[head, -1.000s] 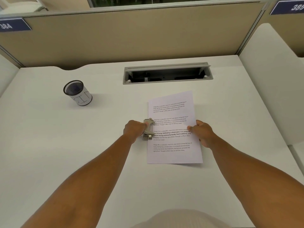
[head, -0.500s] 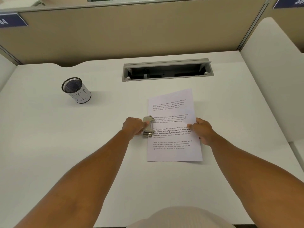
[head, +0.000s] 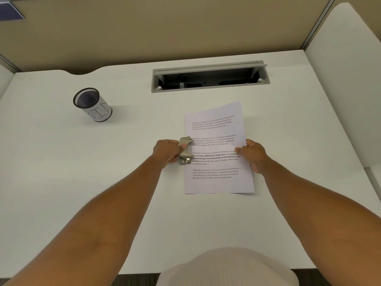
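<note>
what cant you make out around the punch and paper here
Head view, hole punch: its left side, hidden under the left hand.
Head view, paper: left margin under the punch, so any holes are hidden.
Head view, blue sign: cut off by the left edge.

1. A smooth white table (head: 103, 182) filled most of the view, evenly and softly lit.
2. A long grey metal cable hatch (head: 210, 88) lay open in its far part, dark inside.
3. A beige fabric partition wall (head: 165, 34) closed the back.
4. A white rounded side panel (head: 340, 58) stood at the right.
5. A strip of dark floor (head: 134, 280) showed below the near edge.
</note>
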`<state>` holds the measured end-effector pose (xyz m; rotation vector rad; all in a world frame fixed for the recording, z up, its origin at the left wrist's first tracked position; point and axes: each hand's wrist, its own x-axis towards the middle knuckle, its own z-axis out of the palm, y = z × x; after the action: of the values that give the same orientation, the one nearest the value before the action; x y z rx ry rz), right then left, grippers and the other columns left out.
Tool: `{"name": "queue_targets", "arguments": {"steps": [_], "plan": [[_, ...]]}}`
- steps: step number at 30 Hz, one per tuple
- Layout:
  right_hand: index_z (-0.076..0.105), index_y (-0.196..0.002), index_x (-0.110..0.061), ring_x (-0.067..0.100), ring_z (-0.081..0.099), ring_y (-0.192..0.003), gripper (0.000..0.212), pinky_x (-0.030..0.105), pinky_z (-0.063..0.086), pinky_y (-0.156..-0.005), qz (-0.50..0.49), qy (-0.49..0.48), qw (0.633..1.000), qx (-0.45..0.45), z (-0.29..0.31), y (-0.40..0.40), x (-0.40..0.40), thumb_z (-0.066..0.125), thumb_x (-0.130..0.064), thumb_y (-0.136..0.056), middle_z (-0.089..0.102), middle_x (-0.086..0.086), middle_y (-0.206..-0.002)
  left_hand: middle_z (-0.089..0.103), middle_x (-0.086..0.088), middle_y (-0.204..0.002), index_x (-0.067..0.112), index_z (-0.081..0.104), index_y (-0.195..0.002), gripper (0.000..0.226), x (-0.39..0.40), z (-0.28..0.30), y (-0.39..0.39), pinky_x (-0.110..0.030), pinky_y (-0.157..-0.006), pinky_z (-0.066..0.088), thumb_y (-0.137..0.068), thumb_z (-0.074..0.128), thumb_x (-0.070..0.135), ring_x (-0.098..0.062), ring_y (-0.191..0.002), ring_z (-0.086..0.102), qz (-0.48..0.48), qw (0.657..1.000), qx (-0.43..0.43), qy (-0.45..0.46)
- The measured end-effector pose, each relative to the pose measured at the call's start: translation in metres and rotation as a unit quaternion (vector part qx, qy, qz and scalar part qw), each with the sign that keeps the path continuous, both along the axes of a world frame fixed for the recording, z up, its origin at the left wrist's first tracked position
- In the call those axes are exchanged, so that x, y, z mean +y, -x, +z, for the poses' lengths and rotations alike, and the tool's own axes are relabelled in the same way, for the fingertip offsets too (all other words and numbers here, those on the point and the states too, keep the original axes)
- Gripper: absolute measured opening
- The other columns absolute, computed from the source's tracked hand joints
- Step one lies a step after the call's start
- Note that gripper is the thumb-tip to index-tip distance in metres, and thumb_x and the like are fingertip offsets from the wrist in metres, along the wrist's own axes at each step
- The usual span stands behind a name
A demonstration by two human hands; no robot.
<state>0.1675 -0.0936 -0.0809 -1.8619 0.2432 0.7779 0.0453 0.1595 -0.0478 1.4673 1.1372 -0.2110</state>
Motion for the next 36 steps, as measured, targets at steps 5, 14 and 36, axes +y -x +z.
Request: {"name": "queue_targets", "arguments": {"steps": [5,14,36], "plan": [[0.067,-0.101,-0.021,0.027,0.068,-0.097,0.021,0.045,0.056,-0.091,0.002,0.019,1.000,-0.005,0.000,-0.001,0.002,0.063,-0.008,-0.085,0.071,0.003,-0.106,0.071,-0.011,-0.113,0.014,0.068,-0.115,0.036,-0.002,-0.001,0.002,-0.038,-0.085,0.059,-0.081,0.081,0.019,-0.020,-0.087,0.068,0.001,1.000,-0.013,0.005],[0.066,-0.102,-0.020,0.027,0.068,-0.098,0.021,0.045,0.055,-0.092,-0.001,0.028,1.000,-0.004,0.001,0.000,0.004,0.063,-0.008,-0.084,0.070,0.003,-0.107,0.074,-0.004,-0.095,0.027,0.067,-0.077,0.018,-0.008,-0.006,0.005,-0.037,-0.078,0.062,-0.077,0.085,0.025,-0.020,-0.089,0.073,0.016,0.998,-0.012,-0.058],[0.066,-0.099,-0.022,0.022,0.068,-0.089,0.021,0.036,0.056,-0.083,0.009,0.040,0.999,-0.006,0.005,-0.001,0.004,0.063,-0.009,-0.083,0.070,-0.001,-0.100,0.074,-0.007,-0.092,0.023,0.067,-0.078,0.016,-0.010,-0.004,0.002,-0.038,-0.077,0.062,-0.078,0.083,0.023,-0.023,-0.088,0.074,0.013,0.997,-0.002,-0.074]]}}
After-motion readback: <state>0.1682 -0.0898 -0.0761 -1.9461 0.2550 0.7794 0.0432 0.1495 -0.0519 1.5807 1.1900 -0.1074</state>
